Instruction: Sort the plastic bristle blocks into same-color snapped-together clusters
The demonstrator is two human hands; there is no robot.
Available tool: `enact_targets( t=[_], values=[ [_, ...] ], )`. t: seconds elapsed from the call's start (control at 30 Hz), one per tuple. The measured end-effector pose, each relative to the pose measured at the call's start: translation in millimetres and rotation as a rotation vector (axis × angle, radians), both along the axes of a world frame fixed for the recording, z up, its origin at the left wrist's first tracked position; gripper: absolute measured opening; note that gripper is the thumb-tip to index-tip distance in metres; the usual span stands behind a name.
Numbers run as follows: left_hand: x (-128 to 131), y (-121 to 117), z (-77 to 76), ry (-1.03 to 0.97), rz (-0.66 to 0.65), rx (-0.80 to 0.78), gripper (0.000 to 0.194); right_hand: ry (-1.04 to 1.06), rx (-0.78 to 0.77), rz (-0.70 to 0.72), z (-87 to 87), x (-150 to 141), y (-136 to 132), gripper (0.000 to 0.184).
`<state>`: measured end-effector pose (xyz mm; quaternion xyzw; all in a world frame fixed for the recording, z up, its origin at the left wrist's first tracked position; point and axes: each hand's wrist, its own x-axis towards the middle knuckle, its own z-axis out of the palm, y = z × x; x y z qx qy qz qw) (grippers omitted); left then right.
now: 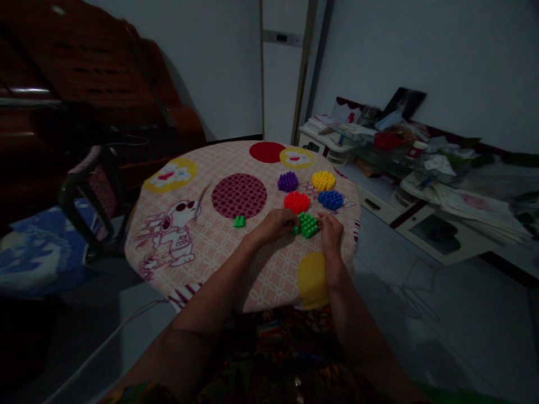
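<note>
A cluster of green pegs (308, 224) stands upright on the round table between my two hands. From the left, my left hand (277, 224) reaches over with its fingers pinched together at a green peg (296, 230) on the cluster's edge. My right hand (331, 229) rests against the opposite side, fingers curled by the outermost pegs; whether they hold one is hidden. Farther off to the left lies a small group of green pegs (239, 221). Just behind the green cluster are red pegs (297, 201), with blue pegs (330, 200), purple pegs (287, 181) and yellow pegs (323, 180) grouped by colour.
A patterned cloth (219, 264) covers the table. On the right runs a low white cabinet (438, 227) piled with papers and bags. To the left are a chair frame (84, 196) and a wooden sofa (84, 67). A cable (109, 336) trails over the floor.
</note>
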<state>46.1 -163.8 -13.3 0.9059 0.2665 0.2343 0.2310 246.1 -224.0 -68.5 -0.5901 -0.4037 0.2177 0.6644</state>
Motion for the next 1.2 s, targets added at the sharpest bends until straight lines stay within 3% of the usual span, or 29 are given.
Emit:
enact_targets(
  t=[0.2, 0.3, 0.43, 0.53, 0.6, 0.8, 0.93, 1.2],
  values=[
    [15, -2, -10.5, -0.028, 0.010, 0.041, 0.018, -0.021, 0.008, -0.001, 2.7, -1, -2, 0.033],
    [8, -3, -4.9, -0.054, 0.069, 0.046, 0.022, -0.015, 0.004, 0.013, 2.2, 0, -2, 0.034],
    [-29, 4, 20.9, -0.029, 0.275, 0.021, 0.017, 0.001, -0.014, 0.017, 1.8, 0, -2, 0.035],
    [-64, 11, 39.0, 0.182, 0.433, -0.019, 0.006, 0.012, -0.014, 0.010, 2.4, -1, -2, 0.034],
    [-78, 11, 42.4, 0.329, 0.447, -0.053, 0.007, 0.013, -0.009, 0.010, 2.4, -2, -1, 0.035],
    [-70, 6, 20.9, 0.487, 0.434, -0.093, 0.009, -0.011, -0.003, 0.017, -0.8, -1, 0, 0.034],
    [-57, 5, 13.9, 0.436, 0.450, -0.063, 0.015, -0.032, -0.006, 0.011, -2.0, 0, 0, 0.034],
    [-29, -10, 1.5, 0.268, 0.298, -0.003, 0.023, -0.001, -0.001, 0.025, 0.4, -2, -1, 0.035]
  ],
)
